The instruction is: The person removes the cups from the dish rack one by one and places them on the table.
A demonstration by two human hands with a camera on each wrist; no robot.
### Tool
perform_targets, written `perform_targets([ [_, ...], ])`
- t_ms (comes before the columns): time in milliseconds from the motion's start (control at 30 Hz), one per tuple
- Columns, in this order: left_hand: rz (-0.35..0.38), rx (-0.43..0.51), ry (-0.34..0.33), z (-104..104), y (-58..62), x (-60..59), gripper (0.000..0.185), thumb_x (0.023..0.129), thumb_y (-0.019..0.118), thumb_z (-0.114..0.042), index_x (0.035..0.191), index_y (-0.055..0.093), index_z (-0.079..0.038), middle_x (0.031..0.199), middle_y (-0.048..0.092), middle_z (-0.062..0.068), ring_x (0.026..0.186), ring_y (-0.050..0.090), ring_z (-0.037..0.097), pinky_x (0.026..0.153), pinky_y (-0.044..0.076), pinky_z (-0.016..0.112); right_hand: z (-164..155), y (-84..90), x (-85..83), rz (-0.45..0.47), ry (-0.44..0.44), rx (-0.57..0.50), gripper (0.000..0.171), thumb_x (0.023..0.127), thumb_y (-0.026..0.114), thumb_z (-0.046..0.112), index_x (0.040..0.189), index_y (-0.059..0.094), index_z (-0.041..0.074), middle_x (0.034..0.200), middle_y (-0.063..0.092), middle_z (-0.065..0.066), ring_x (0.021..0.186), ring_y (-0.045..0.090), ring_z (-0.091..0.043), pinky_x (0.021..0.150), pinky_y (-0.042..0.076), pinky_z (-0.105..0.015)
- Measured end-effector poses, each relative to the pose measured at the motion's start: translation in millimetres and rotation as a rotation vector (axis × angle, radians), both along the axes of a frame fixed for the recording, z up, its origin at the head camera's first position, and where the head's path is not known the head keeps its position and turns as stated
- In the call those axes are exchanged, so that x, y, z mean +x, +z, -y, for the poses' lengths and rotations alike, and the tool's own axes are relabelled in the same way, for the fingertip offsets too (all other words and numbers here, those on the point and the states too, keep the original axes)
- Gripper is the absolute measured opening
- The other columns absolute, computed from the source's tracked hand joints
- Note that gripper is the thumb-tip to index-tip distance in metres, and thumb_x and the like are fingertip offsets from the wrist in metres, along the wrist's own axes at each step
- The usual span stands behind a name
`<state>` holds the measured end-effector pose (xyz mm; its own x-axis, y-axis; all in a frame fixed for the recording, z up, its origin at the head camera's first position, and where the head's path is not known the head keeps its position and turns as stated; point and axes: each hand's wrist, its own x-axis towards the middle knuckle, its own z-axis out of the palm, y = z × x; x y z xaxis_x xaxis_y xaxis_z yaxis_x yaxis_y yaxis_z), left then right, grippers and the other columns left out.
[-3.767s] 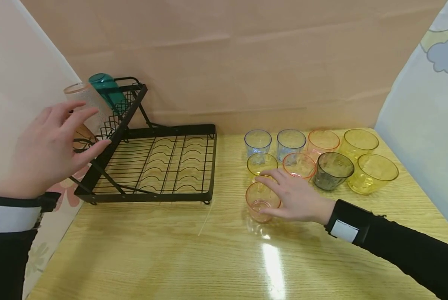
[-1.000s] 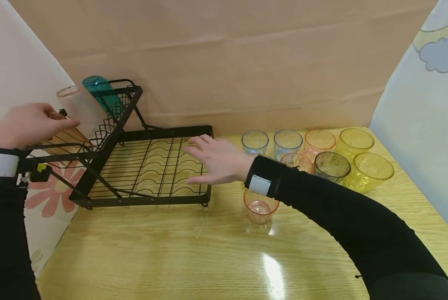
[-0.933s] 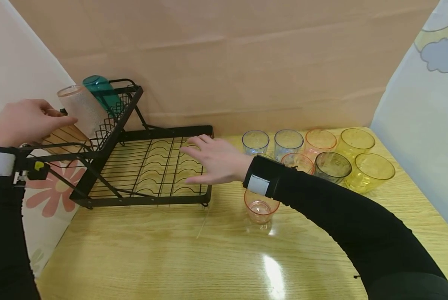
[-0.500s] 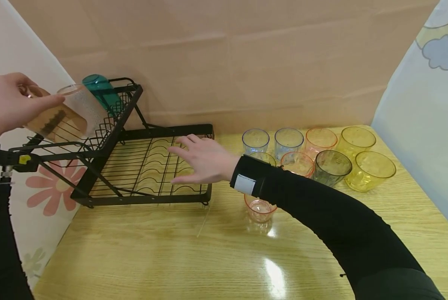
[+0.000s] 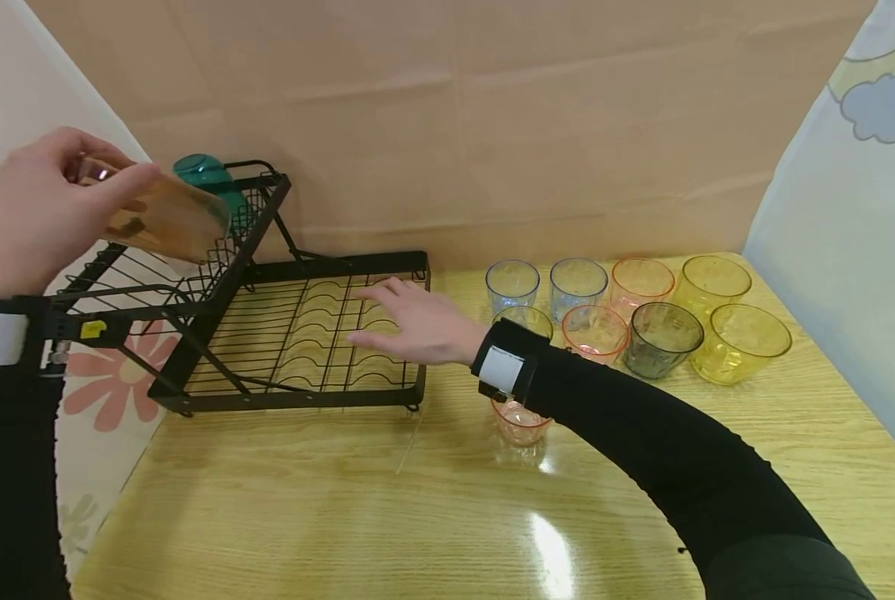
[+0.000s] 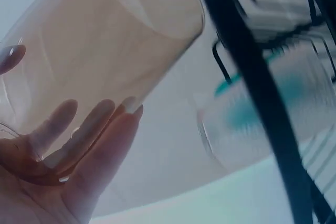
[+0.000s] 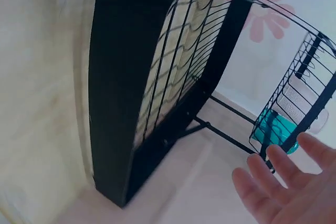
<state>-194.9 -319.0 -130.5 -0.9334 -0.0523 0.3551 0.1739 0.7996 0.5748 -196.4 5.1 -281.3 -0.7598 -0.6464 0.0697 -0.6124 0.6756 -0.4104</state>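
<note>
Left hand point(image 5: 38, 212) is gripping a tinted amber transparent tumbler point(image 5: 168, 218), tilted, above the upper shelf of the black wire dish rack point(image 5: 297, 333). Right hand point(image 5: 410, 321) is hovering, fingers spread, holding nothing, over the rack's lower grid. A teal cup point(image 5: 211, 179) is already sitting on the rack; nine tumblers point(image 5: 642, 317) are waiting right of the rack.

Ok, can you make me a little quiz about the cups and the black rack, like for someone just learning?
1. True or false: the left hand holds an amber cup.
2. What colour is the cup at the top of the black rack? A red, B teal, C white.
3. Fill in: the right hand is open, held above the rack's flat ____ grid.

Key: 1 true; 2 B; 3 wire.
</note>
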Motion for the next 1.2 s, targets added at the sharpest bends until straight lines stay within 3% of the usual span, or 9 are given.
perform_targets([
  [67, 0.007, 0.059, -0.063, -6.8, -2.3, -1.3, 0.011, 0.094, 0.064, -0.032, 0.097, 0.054, -0.033, 0.074, 0.056, -0.021, 0.072, 0.05, 0.001, 0.053, 0.039, 0.011, -2.9, -2.2, 1.6, 0.048, -0.015, -0.084, 0.07, 0.096, 0.039, 0.064, 0.15, 0.036, 0.02, 0.148, 0.038, -0.005, 0.135, 0.037, -0.023, 0.103, 0.037, -0.044],
  [200, 0.01, 0.123, -0.149, -25.3, -5.5, 1.5, 0.009, 0.094, 0.065, -0.03, 0.1, 0.058, -0.029, 0.074, 0.061, -0.017, 0.077, 0.05, 0.004, 0.054, 0.036, 0.015, -7.9, -7.1, 5.9, 0.158, -0.044, -0.28, 0.061, 0.1, 0.039, 0.053, 0.146, 0.04, 0.013, 0.144, 0.045, -0.006, 0.127, 0.045, -0.021, 0.1, 0.04, -0.041],
  [300, 0.004, 0.134, -0.175, -39.1, -7.4, 5.3, 0.008, 0.095, 0.063, -0.03, 0.102, 0.06, -0.028, 0.077, 0.055, -0.009, 0.079, 0.044, 0.008, 0.057, 0.029, 0.025, -10.7, -11.8, 8.0, 0.257, -0.056, -0.427, 0.055, 0.103, 0.037, 0.047, 0.145, 0.041, 0.011, 0.141, 0.048, -0.006, 0.121, 0.048, -0.02, 0.096, 0.042, -0.04],
  [400, 0.003, 0.14, -0.18, -51.5, -10.9, 9.1, 0.011, 0.096, 0.06, -0.034, 0.105, 0.059, -0.027, 0.081, 0.044, 0.002, 0.076, 0.036, 0.014, 0.058, 0.025, 0.028, -12.6, -16.2, 8.8, 0.33, -0.068, -0.536, 0.053, 0.105, 0.033, 0.044, 0.144, 0.04, 0.009, 0.141, 0.046, -0.007, 0.124, 0.047, -0.021, 0.1, 0.04, -0.041],
  [567, -0.012, 0.286, -0.261, -72.7, -22.5, 10.9, 0.013, 0.098, 0.057, -0.032, 0.108, 0.06, -0.023, 0.091, 0.055, -0.001, 0.085, 0.05, 0.011, 0.065, 0.035, 0.022, -13.5, -20.3, 8.6, 0.393, -0.124, -0.671, 0.056, 0.105, 0.026, 0.043, 0.144, 0.037, 0.005, 0.142, 0.044, -0.012, 0.127, 0.045, -0.026, 0.1, 0.038, -0.044],
  [633, -0.021, 0.435, -0.338, -81.9, -29.8, 9.8, 0.013, 0.098, 0.058, -0.027, 0.108, 0.061, -0.018, 0.098, 0.062, -0.002, 0.093, 0.057, 0.011, 0.071, 0.04, 0.021, -12.8, -20.5, 8.5, 0.41, -0.153, -0.733, 0.056, 0.104, 0.023, 0.043, 0.143, 0.038, 0.005, 0.141, 0.044, -0.013, 0.124, 0.046, -0.028, 0.095, 0.041, -0.045],
  [800, -0.049, 0.737, -0.464, -107.8, -53.4, 6.7, 0.012, 0.099, 0.058, -0.021, 0.105, 0.06, -0.01, 0.101, 0.062, 0.004, 0.092, 0.058, 0.015, 0.077, 0.044, 0.022, -9.6, -16.8, 12.0, 0.447, -0.218, -0.899, 0.058, 0.103, 0.02, 0.044, 0.142, 0.04, 0.005, 0.139, 0.047, -0.014, 0.121, 0.05, -0.03, 0.087, 0.045, -0.045],
  [1033, -0.08, 0.838, -0.496, -149.4, -95.2, -2.8, 0.013, 0.102, 0.05, -0.022, 0.106, 0.055, -0.01, 0.102, 0.059, 0.007, 0.094, 0.058, 0.019, 0.086, 0.045, 0.031, -8.8, -11.3, 24.8, 0.487, -0.269, -1.126, 0.066, 0.101, 0.018, 0.049, 0.147, 0.033, 0.003, 0.141, 0.044, -0.017, 0.123, 0.049, -0.034, 0.09, 0.045, -0.048],
  [1200, -0.064, 0.908, -0.524, -174.6, -113.8, -5.5, 0.016, 0.103, 0.048, -0.022, 0.109, 0.053, -0.008, 0.104, 0.059, 0.008, 0.094, 0.063, 0.021, 0.093, 0.045, 0.039, -11.3, -8.3, 33.3, 0.518, -0.34, -1.232, 0.076, 0.097, 0.025, 0.057, 0.151, 0.024, 0.004, 0.144, 0.04, -0.019, 0.125, 0.048, -0.033, 0.092, 0.045, -0.049],
])
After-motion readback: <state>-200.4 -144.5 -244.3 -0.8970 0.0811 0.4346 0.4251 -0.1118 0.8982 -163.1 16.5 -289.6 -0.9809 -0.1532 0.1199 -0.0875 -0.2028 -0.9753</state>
